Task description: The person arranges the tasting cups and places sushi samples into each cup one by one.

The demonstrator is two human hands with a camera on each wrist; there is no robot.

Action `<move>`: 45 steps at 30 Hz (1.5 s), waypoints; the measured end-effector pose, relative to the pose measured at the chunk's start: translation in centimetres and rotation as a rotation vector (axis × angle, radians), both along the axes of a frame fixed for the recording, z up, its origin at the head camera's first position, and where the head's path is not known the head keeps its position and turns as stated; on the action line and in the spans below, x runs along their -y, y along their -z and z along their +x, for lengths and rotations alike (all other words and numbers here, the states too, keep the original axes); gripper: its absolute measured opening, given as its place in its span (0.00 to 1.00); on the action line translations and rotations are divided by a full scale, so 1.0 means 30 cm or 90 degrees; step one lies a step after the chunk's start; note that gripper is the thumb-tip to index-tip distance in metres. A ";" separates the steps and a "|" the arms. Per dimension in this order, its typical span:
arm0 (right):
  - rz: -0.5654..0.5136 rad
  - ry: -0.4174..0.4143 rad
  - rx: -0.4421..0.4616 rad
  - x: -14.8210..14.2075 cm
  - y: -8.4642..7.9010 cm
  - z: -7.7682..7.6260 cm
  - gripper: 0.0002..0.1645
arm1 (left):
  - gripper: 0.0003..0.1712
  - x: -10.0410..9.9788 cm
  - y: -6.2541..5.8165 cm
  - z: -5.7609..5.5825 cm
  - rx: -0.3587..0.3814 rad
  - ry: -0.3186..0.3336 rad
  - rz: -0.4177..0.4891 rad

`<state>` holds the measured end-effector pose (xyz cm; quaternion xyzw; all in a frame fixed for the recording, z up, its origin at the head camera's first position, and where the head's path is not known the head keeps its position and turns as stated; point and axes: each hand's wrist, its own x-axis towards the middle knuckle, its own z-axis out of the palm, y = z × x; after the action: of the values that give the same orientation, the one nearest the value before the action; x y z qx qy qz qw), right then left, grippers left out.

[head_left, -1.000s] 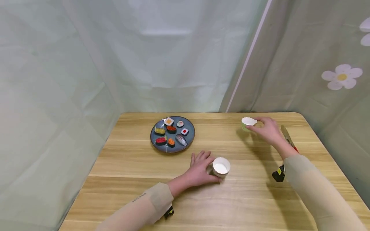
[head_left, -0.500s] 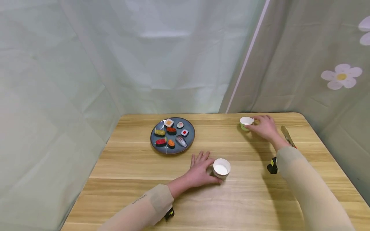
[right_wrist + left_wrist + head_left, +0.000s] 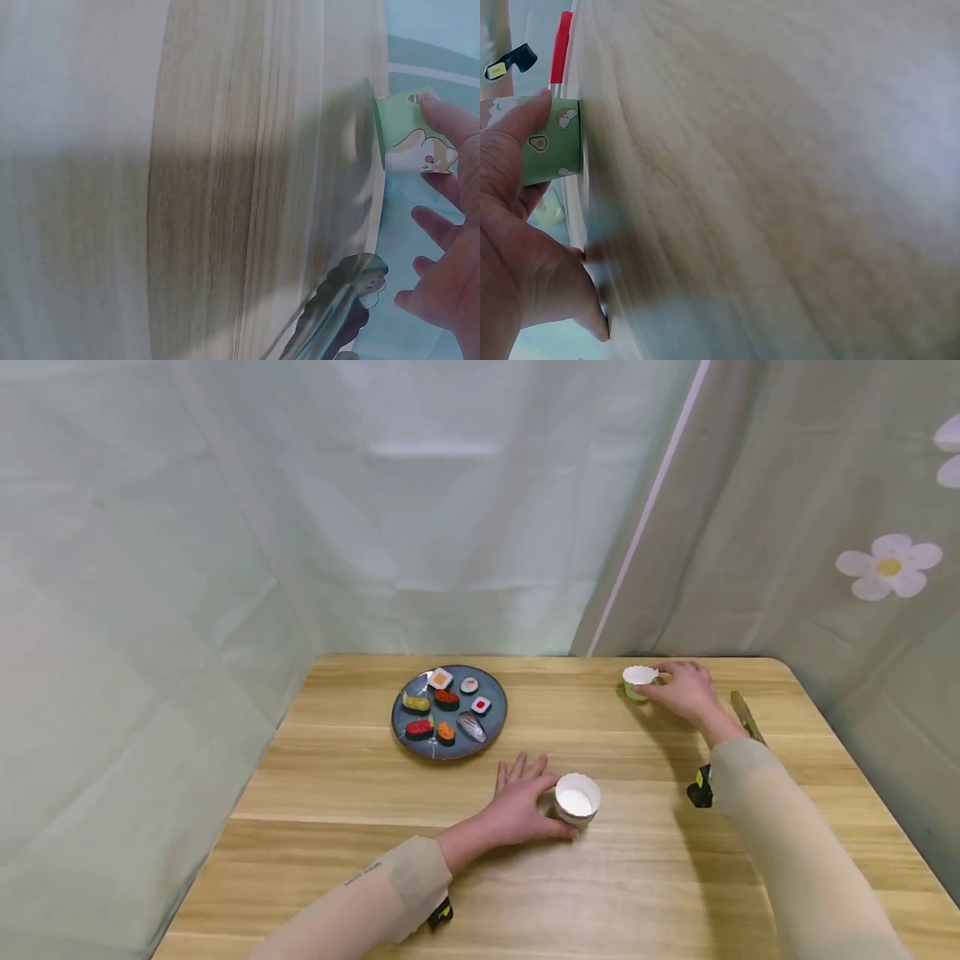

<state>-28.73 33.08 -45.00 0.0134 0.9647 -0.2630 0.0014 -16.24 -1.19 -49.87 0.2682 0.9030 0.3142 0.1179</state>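
Note:
My left hand (image 3: 519,808) grips a paper baking cup (image 3: 577,802) between thumb and index finger, its other fingers spread on the table. White inside, this cup shows a green wall with avocado print in the left wrist view. At the far right of the table, my right hand (image 3: 682,691) pinches a second baking cup (image 3: 640,682) at its rim. A cartoon animal decorates that cup's green side (image 3: 416,139) in the right wrist view, where its base is right at the table surface.
A dark blue plate (image 3: 450,753) with several sushi pieces lies at the back left. Metal tongs (image 3: 746,718) with a scalloped tip (image 3: 352,277) lie beside the right forearm; a red handle (image 3: 561,46) shows in the left wrist view. Curtains hang behind the table.
My right hand has moved slightly left and down with its baking cup, setting its base at the table. My left hand keeps its hold and has stayed in place.

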 end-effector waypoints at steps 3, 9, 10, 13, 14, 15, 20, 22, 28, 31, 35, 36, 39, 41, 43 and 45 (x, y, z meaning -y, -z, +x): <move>0.004 -0.001 -0.001 -0.003 0.006 0.000 0.49 | 0.42 -0.005 0.004 0.002 0.006 0.000 -0.001; 0.028 -0.013 -0.004 -0.011 0.018 0.011 0.48 | 0.42 -0.013 0.008 0.007 0.004 0.000 0.003; 0.030 -0.014 -0.003 -0.011 0.019 0.014 0.48 | 0.42 -0.014 0.008 0.008 0.004 0.000 0.002; 0.036 -0.015 0.003 -0.014 0.019 0.019 0.49 | 0.42 -0.015 0.004 0.009 0.003 0.001 0.000; 0.035 -0.014 0.004 -0.014 0.019 0.020 0.48 | 0.42 -0.015 0.003 0.009 0.002 0.001 -0.002; 0.035 -0.014 0.005 -0.014 0.018 0.020 0.48 | 0.42 -0.015 0.000 0.008 0.002 0.001 -0.002; 0.032 -0.011 0.003 -0.014 0.015 0.020 0.46 | 0.42 -0.016 -0.008 0.007 0.003 0.003 0.000; 0.032 -0.015 0.007 -0.013 0.016 0.023 0.49 | 0.42 -0.015 -0.008 0.007 0.004 0.004 0.000; 0.038 -0.032 0.021 -0.022 0.015 0.036 0.63 | 0.43 -0.012 -0.006 0.006 0.004 0.006 -0.003; 0.042 -0.037 0.014 -0.028 0.011 0.043 0.64 | 0.43 -0.010 -0.007 0.006 0.006 0.006 -0.004; 0.057 -0.049 -0.021 -0.036 0.003 0.058 0.61 | 0.43 -0.008 -0.008 0.008 0.007 0.006 -0.004; 0.060 -0.051 -0.032 -0.038 0.001 0.063 0.59 | 0.43 -0.009 -0.008 0.008 0.006 0.006 -0.004; 0.063 -0.066 -0.067 -0.038 -0.005 0.080 0.57 | 0.43 -0.010 -0.009 0.008 0.002 0.006 -0.008; 0.066 -0.077 -0.088 -0.035 -0.009 0.091 0.55 | 0.43 -0.010 -0.009 0.007 -0.001 0.006 -0.011; 0.074 -0.093 -0.106 -0.028 -0.014 0.102 0.54 | 0.43 -0.010 -0.008 0.006 -0.003 0.006 -0.014; 0.081 -0.105 -0.123 -0.019 -0.020 0.112 0.53 | 0.44 -0.010 -0.009 0.006 -0.001 0.007 -0.015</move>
<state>-25.36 33.65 -44.41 -0.0914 0.9729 -0.2001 -0.0709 -16.07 -0.89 -49.59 0.2720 0.9052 0.3028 0.1220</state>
